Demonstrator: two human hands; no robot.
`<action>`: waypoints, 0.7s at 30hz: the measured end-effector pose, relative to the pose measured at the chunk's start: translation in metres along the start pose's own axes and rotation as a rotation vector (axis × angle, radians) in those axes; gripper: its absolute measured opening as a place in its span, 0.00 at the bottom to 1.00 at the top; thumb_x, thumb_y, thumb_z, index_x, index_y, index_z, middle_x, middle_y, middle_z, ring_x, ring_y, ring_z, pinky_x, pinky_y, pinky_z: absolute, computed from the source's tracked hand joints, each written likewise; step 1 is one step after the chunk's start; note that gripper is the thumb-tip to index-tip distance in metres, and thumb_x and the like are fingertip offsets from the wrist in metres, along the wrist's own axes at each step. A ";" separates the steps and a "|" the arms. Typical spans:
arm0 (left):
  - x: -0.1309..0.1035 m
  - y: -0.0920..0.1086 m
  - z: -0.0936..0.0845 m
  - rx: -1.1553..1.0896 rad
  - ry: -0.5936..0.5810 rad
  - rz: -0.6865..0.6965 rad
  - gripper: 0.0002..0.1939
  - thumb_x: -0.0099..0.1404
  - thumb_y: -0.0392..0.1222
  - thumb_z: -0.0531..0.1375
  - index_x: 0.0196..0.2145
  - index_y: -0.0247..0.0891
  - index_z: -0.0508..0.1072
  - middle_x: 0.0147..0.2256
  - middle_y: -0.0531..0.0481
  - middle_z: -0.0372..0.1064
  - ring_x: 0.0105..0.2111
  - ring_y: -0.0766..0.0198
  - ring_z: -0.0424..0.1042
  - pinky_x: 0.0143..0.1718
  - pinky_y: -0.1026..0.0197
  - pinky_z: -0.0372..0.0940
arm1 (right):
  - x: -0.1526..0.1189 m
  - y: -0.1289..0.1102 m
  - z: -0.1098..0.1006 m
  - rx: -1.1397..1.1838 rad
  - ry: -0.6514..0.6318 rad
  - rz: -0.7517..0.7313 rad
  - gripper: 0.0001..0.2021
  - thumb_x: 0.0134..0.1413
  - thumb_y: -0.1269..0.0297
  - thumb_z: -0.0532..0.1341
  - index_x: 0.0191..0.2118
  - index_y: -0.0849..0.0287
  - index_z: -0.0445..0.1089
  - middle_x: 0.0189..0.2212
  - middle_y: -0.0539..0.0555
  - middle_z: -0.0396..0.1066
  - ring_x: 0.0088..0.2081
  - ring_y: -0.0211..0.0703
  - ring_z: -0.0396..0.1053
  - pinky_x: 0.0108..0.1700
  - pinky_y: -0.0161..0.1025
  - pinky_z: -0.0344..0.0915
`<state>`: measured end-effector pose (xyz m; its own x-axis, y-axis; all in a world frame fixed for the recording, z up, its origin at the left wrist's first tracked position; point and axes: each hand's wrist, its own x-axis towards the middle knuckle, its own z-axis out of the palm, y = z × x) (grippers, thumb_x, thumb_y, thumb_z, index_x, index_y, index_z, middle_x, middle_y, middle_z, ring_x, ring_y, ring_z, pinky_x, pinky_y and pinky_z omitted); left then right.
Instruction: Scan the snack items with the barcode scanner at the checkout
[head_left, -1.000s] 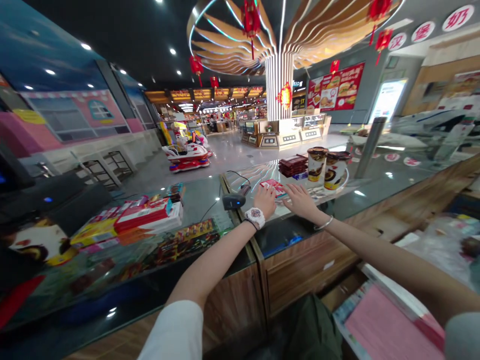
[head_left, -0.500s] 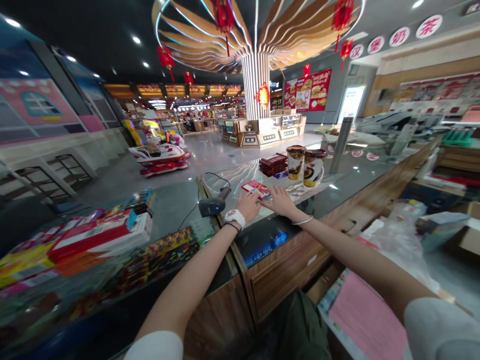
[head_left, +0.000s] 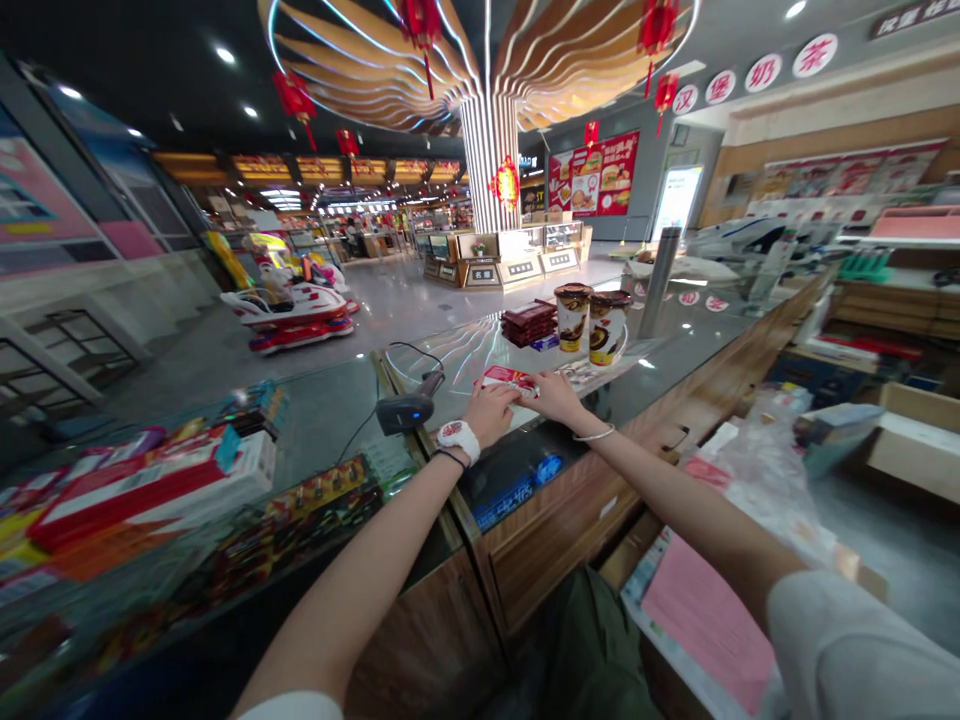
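Between my two hands is a small red-and-white packet [head_left: 508, 377], tilted up at the counter. My left hand [head_left: 491, 413], with a white watch at the wrist, has its fingers closed at the packet's near left side. At the right end, my right hand [head_left: 556, 398], wearing a bracelet, grips it with bent fingers; the thumbs are partly hidden. Just beyond stand two lidded printed cups [head_left: 606, 330] beside a stack of dark red packets [head_left: 528, 325]. To the left of my left hand, a black barcode scanner [head_left: 405, 412] rests on the glass.
The glass counter [head_left: 330, 400] runs across in front of me. Boxed goods [head_left: 150, 490] lie on the left. A metal post [head_left: 660, 284] rises behind the cups. Below right are a pink sheet [head_left: 709, 620], clear plastic bags [head_left: 772, 480] and an open cardboard box [head_left: 919, 440].
The packet lay flat under my fingertips; now it is tilted up, with both hands closed on it. The whole scene has shifted left in view as my head turned slightly right.
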<state>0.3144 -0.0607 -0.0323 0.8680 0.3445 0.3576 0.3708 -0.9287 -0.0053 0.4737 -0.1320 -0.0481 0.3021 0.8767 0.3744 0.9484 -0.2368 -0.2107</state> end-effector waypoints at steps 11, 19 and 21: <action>-0.001 0.005 -0.025 0.225 0.028 0.101 0.24 0.66 0.32 0.53 0.58 0.39 0.68 0.60 0.46 0.67 0.64 0.54 0.59 0.70 0.42 0.41 | 0.002 0.006 -0.010 -0.012 0.310 -0.256 0.23 0.61 0.56 0.60 0.59 0.60 0.69 0.60 0.66 0.62 0.60 0.57 0.60 0.60 0.54 0.61; -0.029 -0.024 -0.055 0.330 0.126 0.113 0.28 0.64 0.32 0.53 0.63 0.37 0.64 0.64 0.45 0.61 0.65 0.52 0.57 0.70 0.42 0.43 | 0.023 -0.002 -0.020 0.056 0.492 -0.528 0.25 0.59 0.55 0.62 0.61 0.53 0.67 0.66 0.61 0.57 0.66 0.59 0.54 0.66 0.62 0.55; -0.040 -0.036 -0.066 0.365 0.143 0.076 0.30 0.64 0.31 0.53 0.64 0.37 0.64 0.64 0.45 0.60 0.65 0.52 0.58 0.70 0.41 0.44 | 0.033 -0.009 -0.018 0.111 0.554 -0.611 0.25 0.58 0.55 0.64 0.60 0.51 0.68 0.66 0.60 0.57 0.65 0.59 0.56 0.66 0.63 0.55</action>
<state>0.2439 -0.0499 0.0151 0.8524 0.2298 0.4697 0.4223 -0.8322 -0.3592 0.4769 -0.1083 -0.0174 -0.2323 0.4976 0.8358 0.9544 0.2821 0.0973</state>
